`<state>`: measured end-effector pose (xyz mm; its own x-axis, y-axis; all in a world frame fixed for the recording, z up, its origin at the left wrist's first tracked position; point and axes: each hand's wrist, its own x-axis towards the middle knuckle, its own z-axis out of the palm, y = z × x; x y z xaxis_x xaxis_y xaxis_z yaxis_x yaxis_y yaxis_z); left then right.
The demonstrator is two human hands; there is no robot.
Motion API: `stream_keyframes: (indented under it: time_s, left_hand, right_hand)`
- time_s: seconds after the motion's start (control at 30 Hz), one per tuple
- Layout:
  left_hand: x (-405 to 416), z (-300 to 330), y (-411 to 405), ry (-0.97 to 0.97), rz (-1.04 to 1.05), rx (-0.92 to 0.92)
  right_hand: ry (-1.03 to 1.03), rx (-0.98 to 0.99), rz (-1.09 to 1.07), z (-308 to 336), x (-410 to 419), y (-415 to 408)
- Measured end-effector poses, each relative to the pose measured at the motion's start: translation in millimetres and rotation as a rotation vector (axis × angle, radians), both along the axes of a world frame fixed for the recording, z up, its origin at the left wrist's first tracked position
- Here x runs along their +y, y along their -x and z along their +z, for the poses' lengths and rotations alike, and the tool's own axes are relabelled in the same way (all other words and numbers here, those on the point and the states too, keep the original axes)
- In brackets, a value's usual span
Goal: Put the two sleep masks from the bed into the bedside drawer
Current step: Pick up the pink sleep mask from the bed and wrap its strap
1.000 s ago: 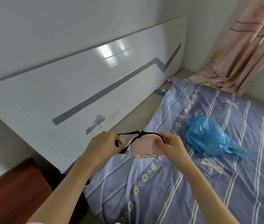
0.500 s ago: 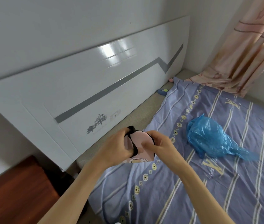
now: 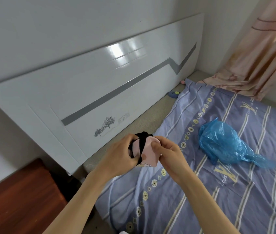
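A pink sleep mask (image 3: pixel 148 153) with a black elastic strap is folded up between both hands, held above the near left corner of the bed. My left hand (image 3: pixel 119 153) grips its left side with the strap bunched around the fingers. My right hand (image 3: pixel 166 153) pinches its right edge. A small blue object with a green spot (image 3: pixel 173 94) lies by the headboard at the far end of the mattress; I cannot tell whether it is the second sleep mask. The reddish-brown wooden bedside cabinet (image 3: pixel 15 196) is at lower left; no drawer front is visible.
A crumpled blue plastic bag (image 3: pixel 225 142) lies on the lilac striped bedsheet (image 3: pixel 235 200). The white headboard (image 3: pixel 83 92) runs along the wall. A pink patterned curtain (image 3: pixel 255 53) hangs down onto the bed's far right corner. A dark gap separates cabinet and bed.
The strap was stretched out between my hands; now the hands are close together, the mask is folded and the strap gathered against it. The view has shifted slightly.
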<state>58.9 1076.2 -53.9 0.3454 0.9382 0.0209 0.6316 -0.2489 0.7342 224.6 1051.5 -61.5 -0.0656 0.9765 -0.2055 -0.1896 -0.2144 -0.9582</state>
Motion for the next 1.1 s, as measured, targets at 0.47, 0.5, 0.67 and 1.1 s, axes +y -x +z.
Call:
stream_keyframes:
  time_s: [0.47, 0.5, 0.67, 1.1]
  left_hand:
    - [-14, -5, 25, 0.072, 0.208, -0.117]
    - [-17, -6, 24, 0.089, 0.221, -0.145]
    - [-38, -13, 27, 0.155, 0.405, -0.26]
    - [-106, -42, 121, 0.344, 0.886, -0.582]
  right_hand:
    - [0.186, 0.416, -0.18, -19, -5, 14]
    - [0.202, 0.446, -0.18, -20, -4, 16]
    - [0.288, 0.531, -0.133, -33, -1, 36]
    - [0.463, 0.585, 0.037, -55, -32, 154]
